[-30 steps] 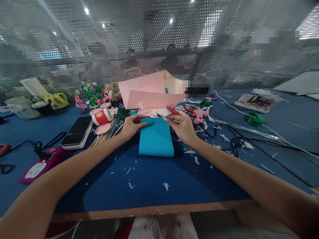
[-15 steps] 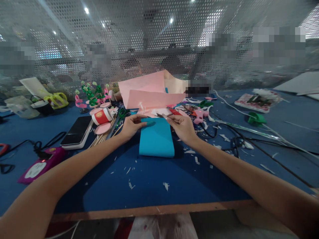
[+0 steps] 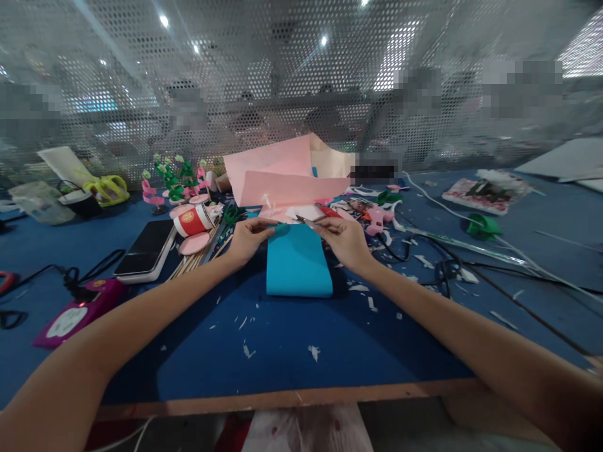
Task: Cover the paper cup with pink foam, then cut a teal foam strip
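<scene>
A bright blue sheet of paper [image 3: 299,263] curves over in front of me, its rounded fold toward the table's front edge. At its far left corner, my left hand [image 3: 250,240] pinches the paper between thumb and fingers. My right hand [image 3: 343,240] is closed at the far right corner. From its fingertips a small pointed metal blade [image 3: 300,219] sticks out leftward along the sheet's far edge; its handle is hidden in the hand. Just beyond the fingers lie white paper pieces [image 3: 301,211] and a red object [image 3: 328,211].
Folded pink paper [image 3: 292,188] stands behind. On the left are a phone [image 3: 146,248], a purple power strip [image 3: 82,314], a red-and-white cup [image 3: 194,220] and sticks [image 3: 200,260]. To the right are a pink glue gun [image 3: 378,220], cables [image 3: 445,270] and paper scraps.
The blue paper has shifted slightly to the right, and less of its far left corner shows past my left thumb. Both hands stay in nearly the same place.
</scene>
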